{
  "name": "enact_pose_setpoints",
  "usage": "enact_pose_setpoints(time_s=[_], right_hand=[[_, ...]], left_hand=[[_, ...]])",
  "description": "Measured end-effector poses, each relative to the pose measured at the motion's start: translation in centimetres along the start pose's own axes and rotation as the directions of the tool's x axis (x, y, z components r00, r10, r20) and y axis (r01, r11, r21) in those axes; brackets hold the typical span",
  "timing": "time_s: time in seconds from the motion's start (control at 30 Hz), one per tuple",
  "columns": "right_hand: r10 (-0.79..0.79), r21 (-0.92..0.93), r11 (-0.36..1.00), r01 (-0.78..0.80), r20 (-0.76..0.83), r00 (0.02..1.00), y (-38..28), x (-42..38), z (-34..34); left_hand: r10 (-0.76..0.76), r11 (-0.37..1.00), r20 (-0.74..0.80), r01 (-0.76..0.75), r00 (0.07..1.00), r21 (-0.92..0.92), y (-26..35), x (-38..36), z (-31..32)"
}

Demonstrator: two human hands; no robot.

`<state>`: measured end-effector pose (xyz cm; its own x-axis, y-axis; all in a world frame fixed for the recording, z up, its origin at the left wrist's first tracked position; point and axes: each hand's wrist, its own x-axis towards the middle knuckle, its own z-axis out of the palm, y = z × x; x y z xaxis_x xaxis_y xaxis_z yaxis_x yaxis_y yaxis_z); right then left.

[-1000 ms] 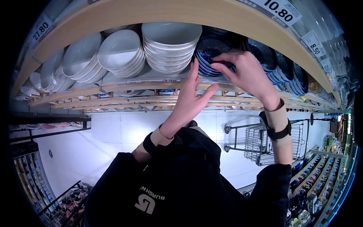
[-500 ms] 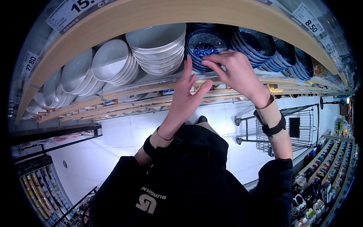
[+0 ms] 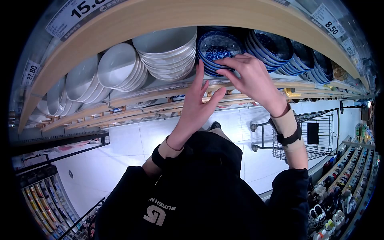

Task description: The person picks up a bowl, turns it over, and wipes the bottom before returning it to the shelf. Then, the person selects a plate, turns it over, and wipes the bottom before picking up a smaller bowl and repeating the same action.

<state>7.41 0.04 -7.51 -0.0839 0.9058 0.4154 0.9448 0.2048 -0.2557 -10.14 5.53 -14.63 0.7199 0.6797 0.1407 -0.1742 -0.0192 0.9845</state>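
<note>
A stack of dark blue patterned bowls [image 3: 212,42] stands on the shelf between my hands. My left hand [image 3: 200,102] is open at the left of this stack, its fingers pointing up and the thumb spread away. From the right, my right hand [image 3: 250,74] reaches over the stack's front, thumb and forefinger apart and overlapping the bowl rims. Its other fingers are bent and partly hidden. Left of the blue bowls is a tall stack of white bowls [image 3: 168,60], close to my left fingertips.
Smaller white bowls [image 3: 118,66] lean in a row at the left. More blue bowls [image 3: 270,48] stand at the right. A wooden shelf edge [image 3: 192,16] with price tags arches over them. A wire shopping cart [image 3: 316,136] stands on the white floor at the right.
Both hands keep nearly the same pose at the blue bowls. The whole view has shifted very slightly, and the bowls appear a little lower.
</note>
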Motion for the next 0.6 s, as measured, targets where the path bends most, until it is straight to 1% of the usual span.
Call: enact_pose_setpoints(time_s=[0.1,0.2,0.23,0.27,0.3,0.33,0.43,0.53,0.6], right_hand=[[-0.085,-0.004,0.996,0.086,-0.211,0.974,-0.7,-0.4,-0.5],[0.008,-0.049,0.998,-0.031,-0.429,0.903,-0.8,-3.1,0.0],[0.194,0.102,0.981,-0.165,-0.474,0.859,-1.2,-4.1,0.9],[0.382,0.259,0.922,-0.287,-0.487,0.786,-1.7,-5.5,2.2],[0.561,0.414,0.822,-0.391,-0.468,0.683,-2.2,-6.2,3.2],[0.664,0.551,0.723,-0.416,-0.39,0.638,-2.3,-6.4,4.1],[0.765,0.757,0.52,-0.395,-0.209,0.609,-2.0,-6.5,6.4],[0.821,0.927,0.254,-0.277,-0.055,0.568,-2.5,-5.7,6.7],[0.799,0.959,0.187,-0.213,-0.022,0.6,-2.5,-5.1,6.9]], left_hand=[[-0.002,1.0,0.004,0.002,1.0,0.002,0.1,-0.1,-0.3],[-0.006,1.0,-0.018,0.006,1.0,-0.02,-0.1,-0.2,-0.4],[-0.004,1.0,-0.031,0.003,1.0,-0.031,-0.3,-0.2,-0.4],[-0.007,0.999,-0.034,0.006,0.999,-0.033,-0.3,-0.1,-0.4],[-0.012,0.999,-0.034,0.011,0.999,-0.032,-0.2,-0.1,-0.4],[-0.019,0.999,-0.028,0.018,0.999,-0.029,-0.1,-0.1,-0.4],[-0.016,1.0,-0.004,0.016,1.0,-0.024,0.2,0.2,-0.3],[-0.024,1.0,-0.003,0.024,1.0,0.017,0.2,0.5,-0.2],[-0.018,1.0,0.004,0.017,1.0,0.019,0.1,0.6,-0.1]])
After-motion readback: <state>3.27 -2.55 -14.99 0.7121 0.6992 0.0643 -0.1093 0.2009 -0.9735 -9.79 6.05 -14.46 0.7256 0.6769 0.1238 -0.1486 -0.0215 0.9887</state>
